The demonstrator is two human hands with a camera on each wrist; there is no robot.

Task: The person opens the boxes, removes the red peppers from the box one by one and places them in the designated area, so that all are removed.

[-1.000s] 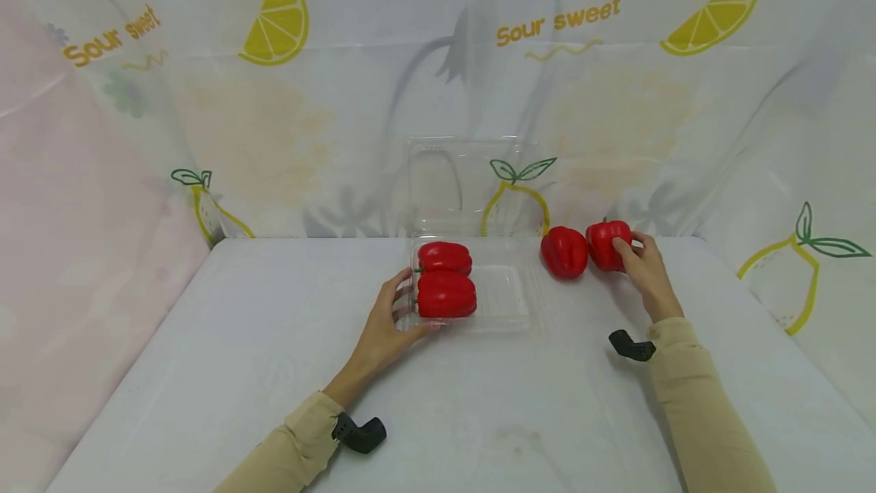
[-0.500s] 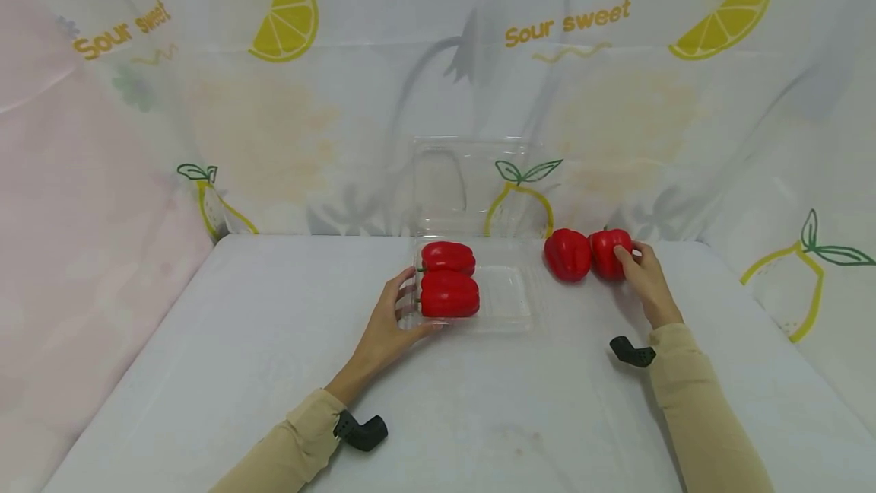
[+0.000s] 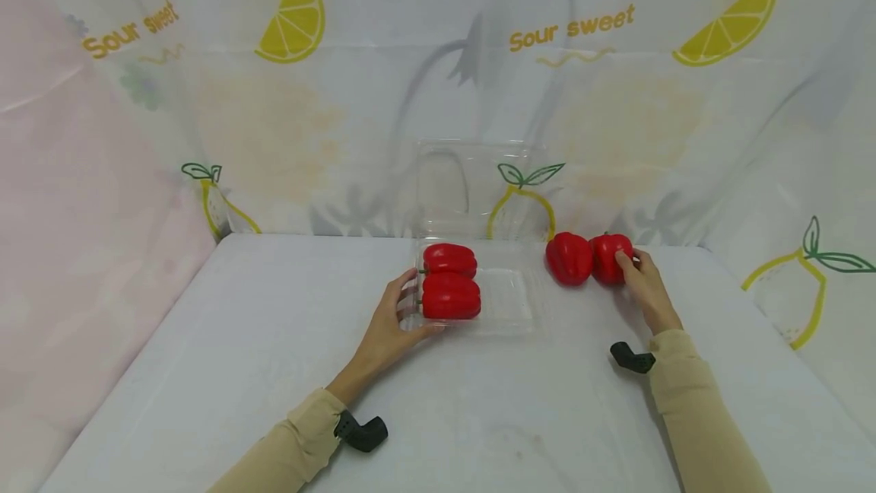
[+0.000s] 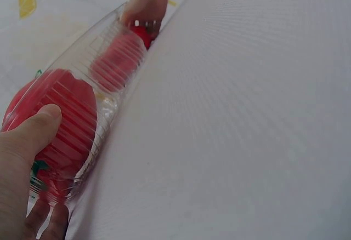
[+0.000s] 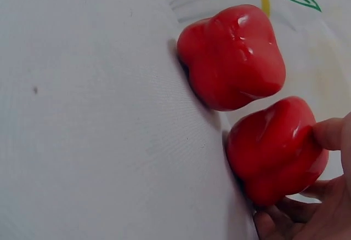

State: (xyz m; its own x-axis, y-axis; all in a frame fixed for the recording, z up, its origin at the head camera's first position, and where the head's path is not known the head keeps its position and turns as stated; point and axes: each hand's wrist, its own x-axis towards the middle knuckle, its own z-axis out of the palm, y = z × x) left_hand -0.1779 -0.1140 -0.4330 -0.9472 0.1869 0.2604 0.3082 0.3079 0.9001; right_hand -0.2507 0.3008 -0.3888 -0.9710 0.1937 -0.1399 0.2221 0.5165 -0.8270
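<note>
Two red bell peppers lie one behind the other in the left half of a clear plastic box [image 3: 505,295], whose lid [image 3: 445,181] stands raised at the back. My left hand [image 3: 386,333] grips the box's left end, thumb along the front wall, as the left wrist view also shows. To the right of the box, my right hand [image 3: 646,287] holds the rightmost red pepper [image 3: 609,259] between thumb and fingers; in the right wrist view this pepper [image 5: 277,152] rests on the table. Another red pepper [image 3: 569,259] sits just left of it.
A white table [image 3: 479,417] carries everything. Behind it hangs a pale cloth [image 3: 356,120] printed with lemons and words. A black wrist piece is on each sleeve.
The whole head view has shifted slightly. The right-hand pepper, still held by my right hand, has moved a little left, closer to its neighbour. My left hand keeps its grip on the box.
</note>
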